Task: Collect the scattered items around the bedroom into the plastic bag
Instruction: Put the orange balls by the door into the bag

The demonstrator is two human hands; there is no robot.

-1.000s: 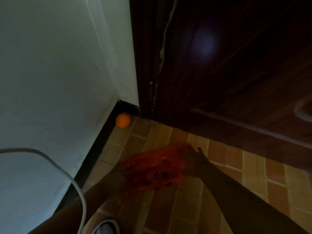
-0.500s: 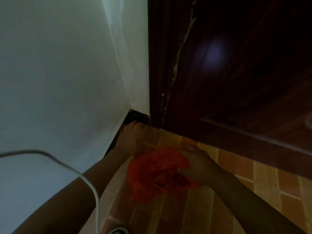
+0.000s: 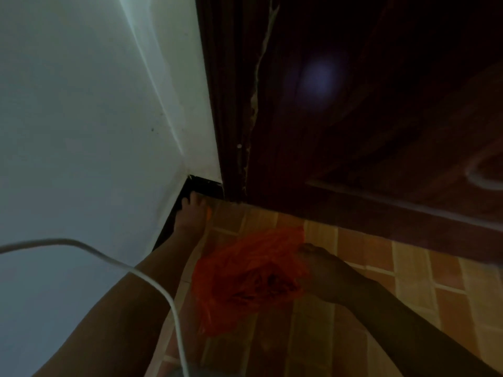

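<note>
The left hand (image 3: 192, 213) covers a small orange ball (image 3: 208, 213) in the floor (image 3: 381, 268) corner; whether it grips, I cannot tell. The ball looks light, smooth, likely to roll. The right hand (image 3: 318, 268) pinches the soft plastic bag (image 3: 245, 276) at its mouth.

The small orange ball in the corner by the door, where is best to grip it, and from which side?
Grip the ball across its round middle, from above and its open right side. The wall and the dark skirting block the other sides; the left hand already covers it.
</note>
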